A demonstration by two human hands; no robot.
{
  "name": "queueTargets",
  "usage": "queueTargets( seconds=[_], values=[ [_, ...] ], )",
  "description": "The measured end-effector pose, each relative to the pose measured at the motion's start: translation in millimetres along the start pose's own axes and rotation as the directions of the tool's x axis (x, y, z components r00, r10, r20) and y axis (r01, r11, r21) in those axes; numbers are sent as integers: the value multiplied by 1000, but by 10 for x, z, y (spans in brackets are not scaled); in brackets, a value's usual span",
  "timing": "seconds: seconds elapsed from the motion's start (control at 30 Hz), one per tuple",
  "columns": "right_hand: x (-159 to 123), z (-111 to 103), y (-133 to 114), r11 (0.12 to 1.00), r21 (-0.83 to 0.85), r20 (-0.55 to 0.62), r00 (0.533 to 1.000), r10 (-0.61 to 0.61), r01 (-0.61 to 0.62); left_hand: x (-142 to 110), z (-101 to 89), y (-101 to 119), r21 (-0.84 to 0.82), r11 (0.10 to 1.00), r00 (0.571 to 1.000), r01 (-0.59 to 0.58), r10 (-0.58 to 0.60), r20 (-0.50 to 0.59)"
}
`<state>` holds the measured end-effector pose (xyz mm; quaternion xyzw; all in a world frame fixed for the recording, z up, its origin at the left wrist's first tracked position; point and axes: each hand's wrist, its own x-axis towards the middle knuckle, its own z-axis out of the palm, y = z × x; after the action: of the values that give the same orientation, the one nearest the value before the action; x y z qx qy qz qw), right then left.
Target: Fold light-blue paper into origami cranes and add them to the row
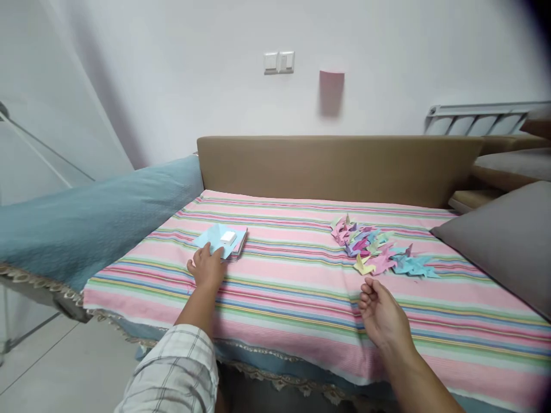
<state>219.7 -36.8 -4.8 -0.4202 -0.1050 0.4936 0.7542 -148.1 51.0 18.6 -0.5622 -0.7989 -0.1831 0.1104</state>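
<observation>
My left hand point(207, 267) reaches to the near edge of a sheet of light blue paper point(209, 236), with its fingers apart and the tips at the paper. That sheet lies on top of a small stack of paper or a booklet point(241, 245), and a small white block point(228, 237) rests on it. My right hand point(381, 312) hovers over the striped cloth, palm turned up and fingers curled in, with nothing visible in them. Just beyond it lies a pile of folded paper cranes point(379, 261) in pink, purple, yellow, green and blue.
The pink striped cloth point(293, 275) covers a couch seat with a brown backrest point(327, 166). A blue-covered armrest point(107, 201) stands at the left, and grey cushions point(508, 241) are at the right. Wall switches point(279, 62) and a pink paper point(332, 86) are on the wall.
</observation>
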Motion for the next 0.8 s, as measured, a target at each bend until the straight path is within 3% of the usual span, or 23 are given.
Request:
queueTargets(
  seconds=[0.2, 0.33, 0.43, 0.63, 0.8],
  values=[
    [-7, -4, 27, 1000, -21, 24, 1000, 7, -6, 147, -9, -65, 23, 999, 998, -28, 29, -54],
    [-1, -10, 36, 999, -21, 35, 999, 27, -26, 370, -102, -119, 34, 996, 996, -86, 86, 8],
    [9, -11, 38, 999, -25, 29, 999, 34, -34, 547, -201, -139, 24, 994, 991, -106, 104, 85],
    [20, -6, 58, 998, -27, 52, 997, 49, -48, 733, -483, -77, 69, 980, 980, -188, 182, 85],
    [15, -11, 63, 998, -38, 68, 996, 61, -58, 804, -693, -88, 107, 984, 986, -142, 130, 108]
  ],
)
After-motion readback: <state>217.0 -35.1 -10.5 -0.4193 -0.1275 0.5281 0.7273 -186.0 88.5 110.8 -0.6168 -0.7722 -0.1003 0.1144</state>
